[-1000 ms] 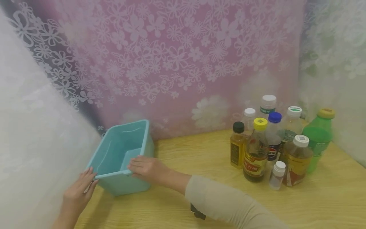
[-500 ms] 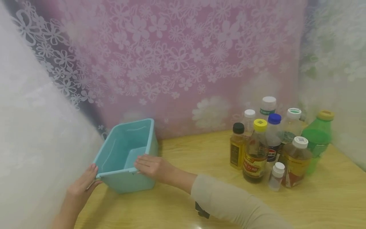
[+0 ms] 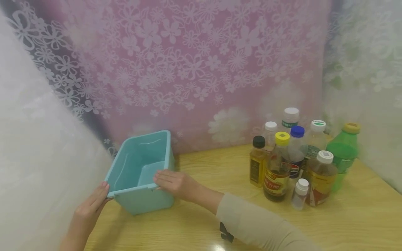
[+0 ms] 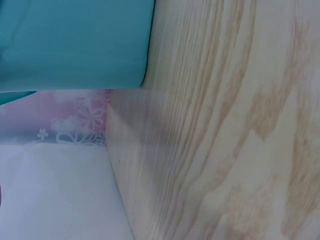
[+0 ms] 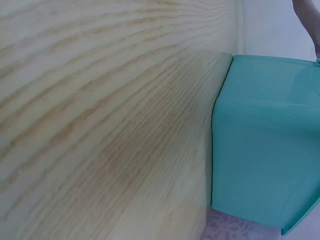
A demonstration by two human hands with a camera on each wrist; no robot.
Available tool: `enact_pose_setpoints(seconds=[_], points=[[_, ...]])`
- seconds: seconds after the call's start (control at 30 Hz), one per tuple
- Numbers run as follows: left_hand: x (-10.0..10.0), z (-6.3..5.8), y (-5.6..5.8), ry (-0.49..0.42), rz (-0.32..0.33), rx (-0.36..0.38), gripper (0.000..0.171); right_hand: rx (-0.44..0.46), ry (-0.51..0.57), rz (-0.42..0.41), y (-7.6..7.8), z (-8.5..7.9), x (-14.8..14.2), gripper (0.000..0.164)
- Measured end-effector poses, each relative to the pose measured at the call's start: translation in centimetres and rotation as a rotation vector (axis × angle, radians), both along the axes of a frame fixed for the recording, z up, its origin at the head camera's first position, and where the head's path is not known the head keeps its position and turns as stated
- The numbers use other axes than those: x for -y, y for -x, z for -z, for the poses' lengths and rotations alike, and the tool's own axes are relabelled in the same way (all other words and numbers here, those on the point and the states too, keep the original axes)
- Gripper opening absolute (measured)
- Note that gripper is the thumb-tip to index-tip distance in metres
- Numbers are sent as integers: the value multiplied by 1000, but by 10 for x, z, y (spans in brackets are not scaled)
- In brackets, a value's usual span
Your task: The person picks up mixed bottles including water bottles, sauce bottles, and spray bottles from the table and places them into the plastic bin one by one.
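A light-blue plastic storage bin stands on the wooden table at the left, its open top showing a bare inside. The left hand grips the rim at the near left corner, fingers on top and thumb below. At the near right corner, the right hand holds the rim with its fingers laid over the edge; its thumb is hidden. In the left wrist view the bin's wall meets the wood. The bin's base lies against the tabletop in the right wrist view, where part of the left hand shows.
Several bottles stand grouped at the right, among them a yellow-capped sauce bottle, a green bottle and a small white-capped bottle. A small black object lies beside the right sleeve. Floral curtain hangs behind the table.
The bin has shifted to the right along the table, with both hands staying on its rim. The bottles keep their arrangement, while the head view has turned slightly.
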State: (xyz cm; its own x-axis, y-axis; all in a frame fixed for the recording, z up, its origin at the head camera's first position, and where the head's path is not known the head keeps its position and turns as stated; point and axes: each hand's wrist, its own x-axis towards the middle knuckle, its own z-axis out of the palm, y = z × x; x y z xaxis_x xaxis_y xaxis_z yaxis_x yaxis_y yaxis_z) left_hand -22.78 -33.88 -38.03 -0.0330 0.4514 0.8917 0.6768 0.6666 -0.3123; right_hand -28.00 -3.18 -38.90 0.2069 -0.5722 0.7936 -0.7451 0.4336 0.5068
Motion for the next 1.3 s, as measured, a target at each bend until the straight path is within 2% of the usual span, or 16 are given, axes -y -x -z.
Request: enact_pose_setpoints(seconds=[0.37, 0.57, 0.87, 1.07, 1.3], points=[[-18, 8, 1, -67, 16, -5, 34, 5, 37, -17, -5, 4, -17, 32], [-27, 10, 3, -94, 56, -21, 32, 11, 42, -28, -6, 5, -27, 31], [-41, 11, 5, -87, 104, -43, 32, 17, 34, -25, -9, 6, -43, 26], [-50, 12, 5, -85, 98, -16, 33, 19, 38, -31, -12, 5, -56, 25], [-59, 11, 4, -96, 106, -42, 31, 19, 57, -31, -15, 3, -62, 24]])
